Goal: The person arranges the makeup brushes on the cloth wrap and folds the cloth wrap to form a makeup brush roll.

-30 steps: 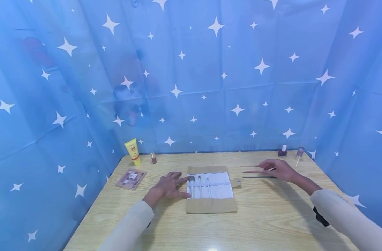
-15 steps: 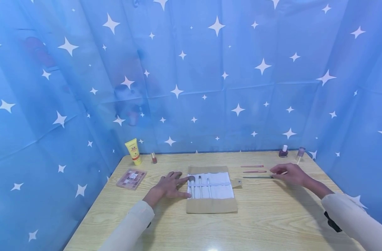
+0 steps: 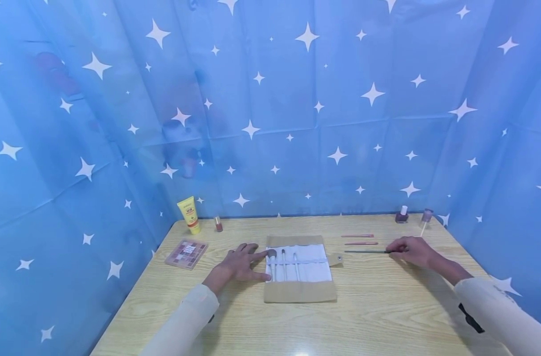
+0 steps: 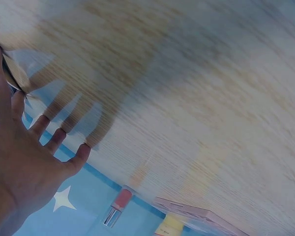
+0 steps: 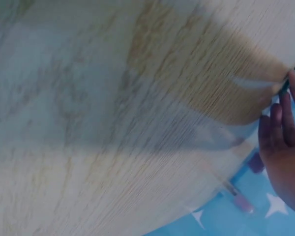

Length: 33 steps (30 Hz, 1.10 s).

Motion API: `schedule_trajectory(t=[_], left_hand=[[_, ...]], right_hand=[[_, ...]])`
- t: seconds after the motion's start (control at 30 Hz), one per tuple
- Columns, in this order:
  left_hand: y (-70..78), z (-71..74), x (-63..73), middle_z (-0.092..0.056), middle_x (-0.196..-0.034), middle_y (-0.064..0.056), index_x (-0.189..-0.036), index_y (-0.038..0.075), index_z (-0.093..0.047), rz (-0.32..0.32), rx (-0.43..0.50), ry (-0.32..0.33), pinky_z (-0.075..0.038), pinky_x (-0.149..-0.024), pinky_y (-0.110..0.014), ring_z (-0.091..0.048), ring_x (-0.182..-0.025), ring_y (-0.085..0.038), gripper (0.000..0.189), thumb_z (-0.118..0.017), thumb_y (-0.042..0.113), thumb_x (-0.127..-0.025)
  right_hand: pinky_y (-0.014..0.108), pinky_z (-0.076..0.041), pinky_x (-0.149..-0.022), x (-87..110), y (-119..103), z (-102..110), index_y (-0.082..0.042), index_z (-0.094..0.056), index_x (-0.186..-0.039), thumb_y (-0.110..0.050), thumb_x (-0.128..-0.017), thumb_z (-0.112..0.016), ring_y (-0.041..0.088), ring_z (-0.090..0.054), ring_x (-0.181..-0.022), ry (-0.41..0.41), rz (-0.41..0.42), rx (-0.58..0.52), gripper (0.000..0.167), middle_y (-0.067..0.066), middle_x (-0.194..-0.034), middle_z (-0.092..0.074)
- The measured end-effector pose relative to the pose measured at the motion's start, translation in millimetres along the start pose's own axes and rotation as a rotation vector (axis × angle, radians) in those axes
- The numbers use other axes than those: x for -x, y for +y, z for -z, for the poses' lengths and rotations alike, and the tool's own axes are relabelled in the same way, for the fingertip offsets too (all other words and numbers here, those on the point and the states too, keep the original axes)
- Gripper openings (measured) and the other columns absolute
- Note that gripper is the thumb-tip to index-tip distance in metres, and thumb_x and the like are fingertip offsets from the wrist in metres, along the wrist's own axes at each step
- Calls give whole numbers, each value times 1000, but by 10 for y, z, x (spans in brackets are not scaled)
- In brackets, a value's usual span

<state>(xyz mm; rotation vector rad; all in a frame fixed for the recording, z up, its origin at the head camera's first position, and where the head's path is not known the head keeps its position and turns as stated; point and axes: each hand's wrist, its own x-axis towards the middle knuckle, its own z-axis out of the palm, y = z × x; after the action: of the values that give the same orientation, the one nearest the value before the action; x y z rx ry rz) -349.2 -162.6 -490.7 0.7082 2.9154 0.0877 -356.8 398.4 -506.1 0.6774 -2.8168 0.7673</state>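
Note:
A beige fabric makeup brush roll [image 3: 299, 292] lies unfolded on the table, with a few pale-handled makeup brushes [image 3: 284, 267] in its white pockets. My left hand [image 3: 239, 264] rests spread at its left edge, index fingertip and thumb on the border; the left wrist view shows these fingers [image 4: 54, 142] extended. On the right, my right hand [image 3: 410, 251] pinches the right end of a thin dark green makeup brush [image 3: 365, 251] lying crosswise. The fingers hide that end. Two pinkish makeup brushes [image 3: 357, 236] lie parallel just beyond it.
Back left hold a yellow tube [image 3: 188, 216], a small lipstick-like bottle [image 3: 218, 224] and an eyeshadow palette [image 3: 187, 254]. A dark nail polish bottle [image 3: 401, 215] and a purple-capped item [image 3: 427, 216] stand back right. A blue star-patterned curtain [image 3: 279, 148] borders the table.
My right hand has moved right from over the pinkish brushes and come down onto the right end of the dark green brush. The left hand stays put on the roll.

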Motion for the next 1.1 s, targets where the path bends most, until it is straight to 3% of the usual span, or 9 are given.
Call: schedule_trajectory(t=[0.13, 0.3, 0.5, 0.7, 0.93, 1.1], left_hand=[[6, 2, 5, -31, -168, -7, -161, 39, -37, 3, 3, 0, -32, -118, -60, -26, -154, -35, 91, -52, 87, -85], [21, -1, 21, -31, -168, -8, -161, 39, -38, 3, 12, -1, -32, -118, -60, -27, -154, -35, 91, -53, 86, -85], [33, 13, 31, -31, -168, -7, -161, 39, -38, 7, 17, -5, -32, -119, -59, -26, -154, -35, 90, -54, 86, -85], [25, 4, 30, -31, -168, -7, -161, 38, -38, 7, 11, -5, -31, -119, -60, -26, -155, -35, 90, -54, 85, -86], [9, 1, 31, -31, -168, -7, -161, 38, -38, 11, 13, -4, -31, -119, -61, -26, -154, -36, 90, -54, 85, -86], [-5, 3, 16, -30, -168, -8, -161, 39, -37, 3, 21, -4, -31, -119, -61, -25, -155, -37, 91, -53, 86, -86]], right_hand=[[26, -56, -68, 6, 11, -15, -7, -79, -94, -8, -90, -81, 6, -66, -77, 17, 48, 9, 4, 4, -87, -75], [23, -55, -65, 46, 24, -35, -9, -77, -91, -2, -87, -80, -3, -63, -75, 81, 142, -27, 8, -3, -83, -74], [21, -57, -66, 80, -38, 13, -5, -75, -96, 2, -90, -76, 0, -67, -77, 146, 195, -76, 9, -3, -84, -75], [23, -58, -70, 56, -177, 136, -1, -75, -106, -4, -95, -74, 1, -69, -85, 155, 76, -143, 11, 7, -94, -77], [24, -58, -81, -7, -303, 239, 2, -62, -134, -16, -103, -68, -2, -68, -98, 110, -97, -378, 36, 22, -117, -73], [25, -58, -86, -100, -455, 291, 1, -53, -143, -18, -106, -63, 1, -69, -102, 104, -120, -546, 42, 25, -126, -66]])
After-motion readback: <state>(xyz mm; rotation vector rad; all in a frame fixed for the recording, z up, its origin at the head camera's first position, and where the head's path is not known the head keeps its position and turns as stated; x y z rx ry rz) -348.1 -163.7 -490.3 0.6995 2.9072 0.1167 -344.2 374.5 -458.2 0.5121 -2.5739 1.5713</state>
